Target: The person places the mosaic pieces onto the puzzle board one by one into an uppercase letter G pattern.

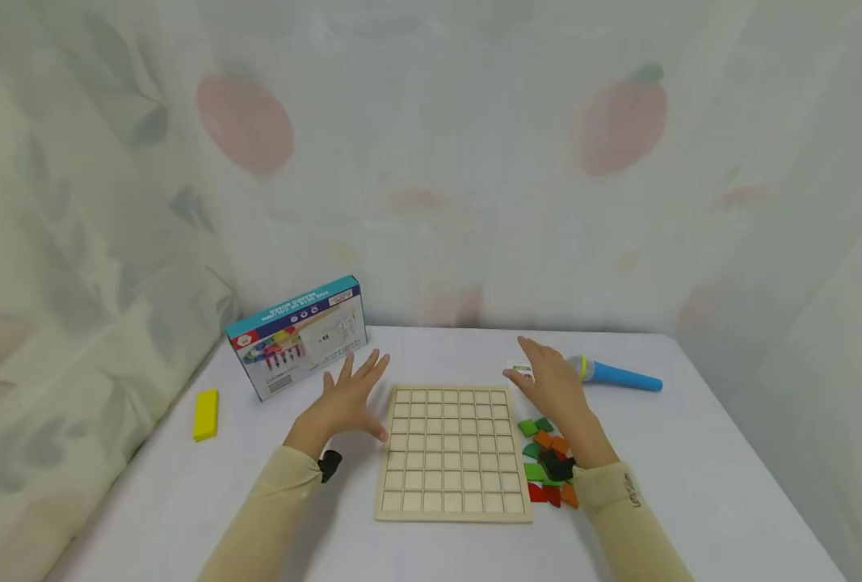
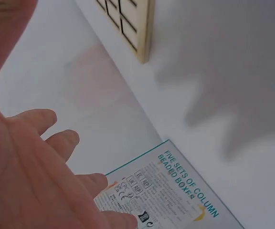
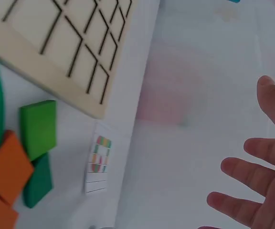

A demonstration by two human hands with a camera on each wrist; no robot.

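My left hand [image 1: 339,408] is held above the table with fingers spread, between the cardboard box [image 1: 303,338] and a wooden grid board [image 1: 454,516]. Nothing is in it. In the left wrist view its fingers [image 2: 89,183] lie across the view of the box's printed side [image 2: 175,191]. The right hand [image 1: 556,392] hovers beyond the board's right edge, fingers apart and holding nothing. Below its wrist, several green, orange and red flat pieces [image 1: 534,472] lie on the table, partly hidden by the forearm. The board's square cells hold no pieces.
A small printed card [image 3: 98,162] lies by the board's far right corner, partly covered by the right hand in the head view. Behind that hand is a blue toy microphone [image 1: 625,377]. A yellow block [image 1: 206,415] lies far left. Patterned curtains [image 1: 431,162] surround the table.
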